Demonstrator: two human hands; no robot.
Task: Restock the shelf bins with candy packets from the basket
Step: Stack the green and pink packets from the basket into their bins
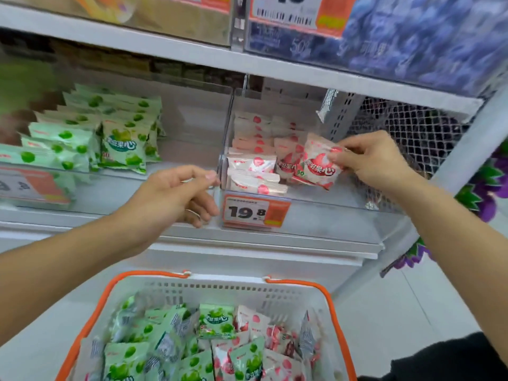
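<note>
The right hand [373,160] pinches a pink and white candy packet [319,166] by its upper right edge, thumb and fingertips curled onto the wrapper, and holds it tilted over the right part of the clear bin [316,200] on the right side of the shelf [247,237]. That bin already holds more pink packets [255,171], stacked flat along its left side and standing behind the held one. An orange price tag [255,211] reading 19.8 is fixed to the bin's near left corner. The left hand [178,193] hovers just left of that corner with its fingers loosely curled and nothing in them; whether a fingertip touches the bin's wall cannot be told. A ring shows on one of its fingers. Further left, a second clear bin [110,182] holds green and white packets [90,133], some lying in rows and one standing upright facing out. Near the bottom, below the shelf, sits a white basket [220,287] with orange handles [335,312], and inside it lies a loose mix of green packets [154,347] on the left and pink packets [275,339] on the right. A wire mesh panel [412,138] stands at the far right end of the shelf, behind the right hand.
</note>
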